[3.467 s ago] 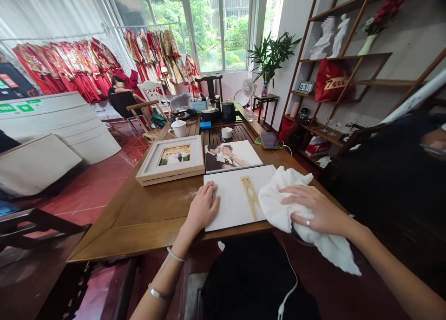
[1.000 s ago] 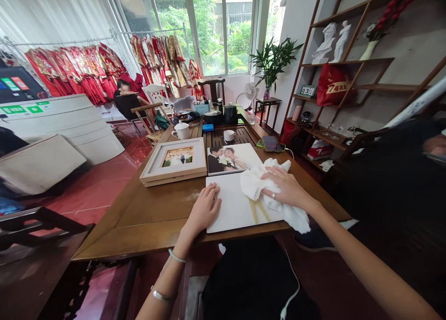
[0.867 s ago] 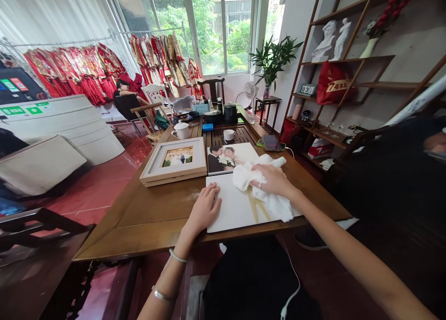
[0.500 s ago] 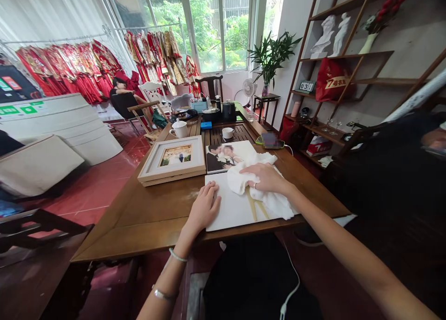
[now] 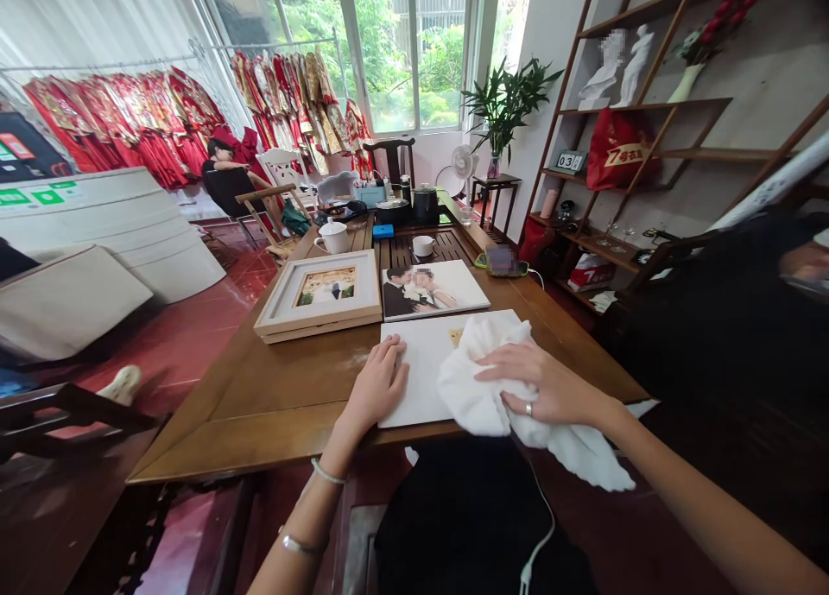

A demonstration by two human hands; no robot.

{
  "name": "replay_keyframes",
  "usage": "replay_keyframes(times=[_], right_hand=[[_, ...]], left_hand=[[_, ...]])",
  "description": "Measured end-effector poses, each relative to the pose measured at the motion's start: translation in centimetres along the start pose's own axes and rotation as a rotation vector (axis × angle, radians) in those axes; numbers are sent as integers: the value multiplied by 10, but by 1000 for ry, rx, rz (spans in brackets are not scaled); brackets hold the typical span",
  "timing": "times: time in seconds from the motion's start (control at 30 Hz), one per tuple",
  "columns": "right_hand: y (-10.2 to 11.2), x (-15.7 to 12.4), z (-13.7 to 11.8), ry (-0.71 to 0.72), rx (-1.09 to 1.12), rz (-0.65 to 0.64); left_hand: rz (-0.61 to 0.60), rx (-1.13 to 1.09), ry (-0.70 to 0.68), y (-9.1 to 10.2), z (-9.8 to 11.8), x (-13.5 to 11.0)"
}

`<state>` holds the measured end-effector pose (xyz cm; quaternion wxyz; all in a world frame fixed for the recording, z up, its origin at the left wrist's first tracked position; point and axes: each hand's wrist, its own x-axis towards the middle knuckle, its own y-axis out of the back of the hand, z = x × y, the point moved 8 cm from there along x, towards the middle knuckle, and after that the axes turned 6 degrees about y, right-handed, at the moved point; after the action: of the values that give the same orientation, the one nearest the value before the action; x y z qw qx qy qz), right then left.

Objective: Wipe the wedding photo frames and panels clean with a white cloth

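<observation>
A flat white board [image 5: 420, 357] lies near the front edge of the wooden table. My left hand [image 5: 381, 379] rests flat on its left side, fingers stretched out, holding nothing. My right hand [image 5: 541, 383] grips a bunched white cloth [image 5: 479, 362] and presses it on the board's right half; the cloth's tail hangs past the table edge. A tan piece [image 5: 456, 336] on the board shows at the cloth's upper left, the rest covered. Just behind the board lies a photo panel [image 5: 446, 291] of a couple. To its left sits a pale wooden picture frame [image 5: 319, 294] with a photo in it.
A white lidded cup [image 5: 332, 237], a small white cup [image 5: 423, 246], a blue box [image 5: 383, 231] and a phone [image 5: 505, 262] with a cable stand farther back on the table [image 5: 272, 396]. Black pots [image 5: 425, 205] are behind them. Another person [image 5: 224, 159] sits far left.
My right hand has moved the cloth toward me and to the right across the board. The photo panel and the board's upper edge are now uncovered. My left hand stays in place.
</observation>
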<state>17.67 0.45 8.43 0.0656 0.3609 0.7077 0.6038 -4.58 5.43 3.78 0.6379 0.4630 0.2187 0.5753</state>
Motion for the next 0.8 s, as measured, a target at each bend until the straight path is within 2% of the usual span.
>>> replay_keyframes(times=[0.1,0.17,0.23,0.33,0.47,0.57,0.67,0.8], right_hand=[[4,17,35,-134,-24,137],[3,34,53,-230,-47,181],[-2,54,63,-310,-76,154],[-10,86,66,-355,-103,45],[-19,118,58,-331,-152,-80],[-26,128,39,-204,-161,-141],[-32,119,14,-82,-132,-169],[-31,87,-12,62,-35,-167]], left_hand=[[7,-4,-9,1,1,0],[14,-7,-11,1,1,0],[10,-6,-10,1,1,-1],[17,-3,-11,1,1,-1],[41,-2,-17,2,1,0],[35,-3,-31,1,2,0],[27,-10,-38,1,2,0],[22,-4,-51,0,1,-1]])
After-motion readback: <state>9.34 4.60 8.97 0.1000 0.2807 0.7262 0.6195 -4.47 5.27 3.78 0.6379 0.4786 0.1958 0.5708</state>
